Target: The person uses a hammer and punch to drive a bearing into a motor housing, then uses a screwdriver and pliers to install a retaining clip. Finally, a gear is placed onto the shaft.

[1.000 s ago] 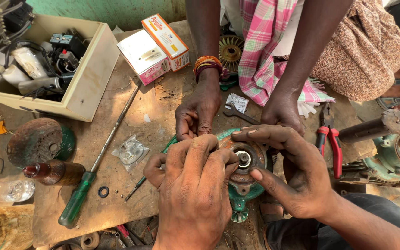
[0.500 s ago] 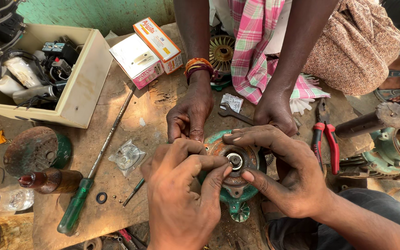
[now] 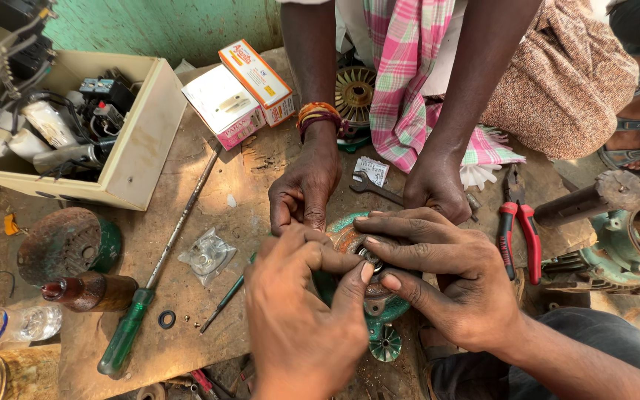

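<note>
A round green motor housing (image 3: 384,310) lies on the worn wooden board (image 3: 209,222). At its middle sits a small metal bearing (image 3: 372,259). My left hand (image 3: 301,318) covers the housing's left side, thumb and fingers pinching at the bearing. My right hand (image 3: 446,274) lies over the top and right side, its fingertips on the same bearing. Opposite me another person's two hands (image 3: 309,185) (image 3: 435,189) press down on the housing's far edge.
A long green-handled screwdriver (image 3: 153,278), a small screwdriver (image 3: 224,304), a plastic bag of parts (image 3: 207,255) and a black washer (image 3: 167,319) lie left. An open box of parts (image 3: 142,148), two cartons (image 3: 242,92), a brown bottle (image 3: 87,291), red pliers (image 3: 518,230), a spanner (image 3: 372,187) surround.
My left hand's fingers have closed in tighter over the bearing, covering more of the housing's centre. The other person's hands stay on the far edge.
</note>
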